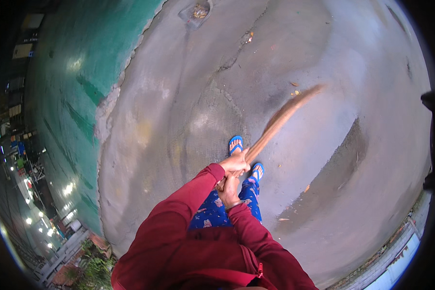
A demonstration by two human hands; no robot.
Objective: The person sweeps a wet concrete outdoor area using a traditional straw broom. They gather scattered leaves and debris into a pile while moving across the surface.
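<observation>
Both my hands are closed around a long brown broom (281,117) of thin bristles or twigs. My left hand (236,162) grips it just ahead of my body, with a finger stretched along it. Closer to me, my right hand (230,190) is wrapped round its handle end. The broom slants away to the far right, and its tip reaches the grey concrete floor (203,121) beside a few small yellow-brown leaves (296,92). Its far end looks slightly smeared. My feet in blue flip-flops (236,143) stand under the hands.
A dustpan (195,14) with litter in it lies at the far edge. Scattered dry leaves (307,188) dot the floor. A jagged broken edge (112,104) borders the green surface (72,130) at left. Plants (95,261) grow at lower left; a low wall (401,258) runs lower right.
</observation>
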